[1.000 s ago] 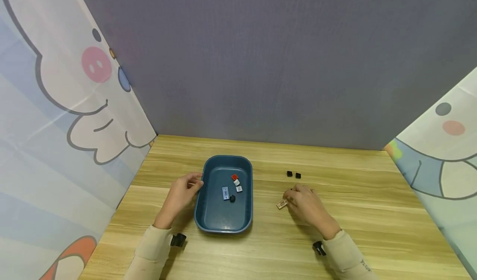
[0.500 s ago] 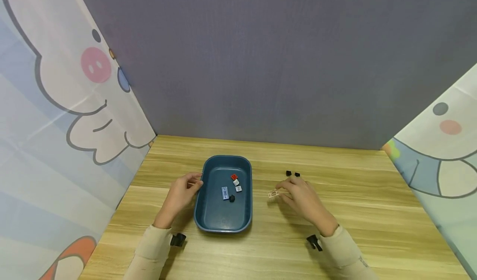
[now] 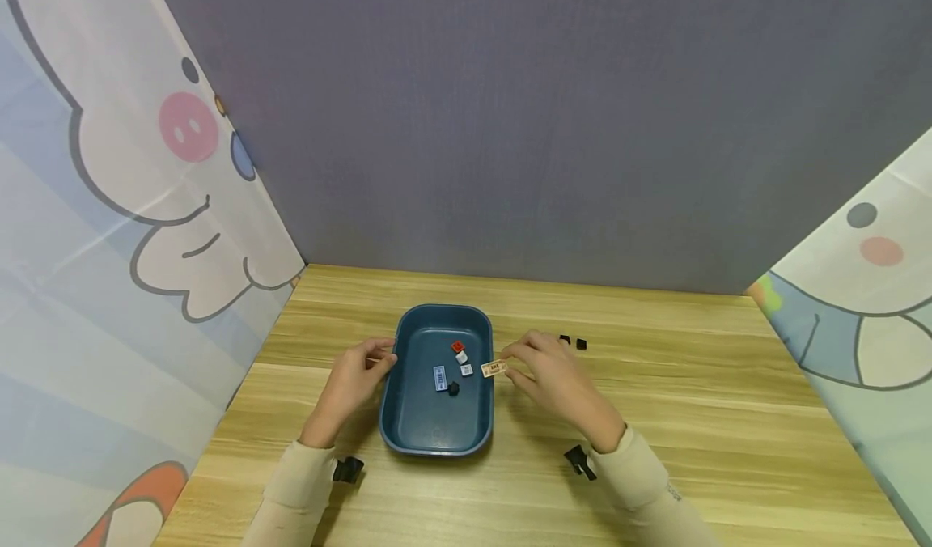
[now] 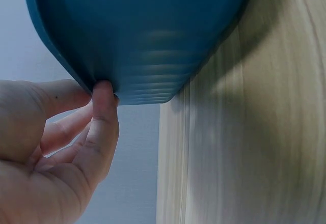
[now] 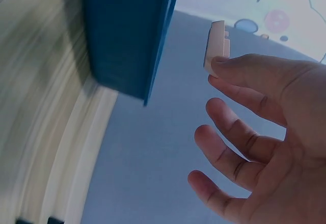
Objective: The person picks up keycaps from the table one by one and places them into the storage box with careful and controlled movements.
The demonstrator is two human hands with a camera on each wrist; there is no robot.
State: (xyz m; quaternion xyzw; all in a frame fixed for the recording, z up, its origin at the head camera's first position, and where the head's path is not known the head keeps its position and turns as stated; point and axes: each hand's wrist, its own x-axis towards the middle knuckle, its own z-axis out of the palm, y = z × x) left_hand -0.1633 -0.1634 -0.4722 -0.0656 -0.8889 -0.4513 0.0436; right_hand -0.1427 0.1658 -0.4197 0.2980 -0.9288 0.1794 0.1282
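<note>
My left hand pinches the left rim of a dark blue tray between thumb and finger; the left wrist view shows the fingertips on the tray wall. Between thumb and index finger, my right hand holds a long beige keycap with dark printing, at the tray's right rim. In the right wrist view this keycap is edge-on and clear of the table, the other fingers spread. Inside the tray lie a red keycap, two white keycaps, a long light-blue keycap and a small black piece.
Two small black pieces sit on the wooden table to the right of the tray, one partly behind the right hand. A grey panel stands at the back, with cartoon-printed sheets at the sides.
My right hand has lifted the beige keycap off the table and carried it left to the tray's right rim. The left hand and the tray have stayed put.
</note>
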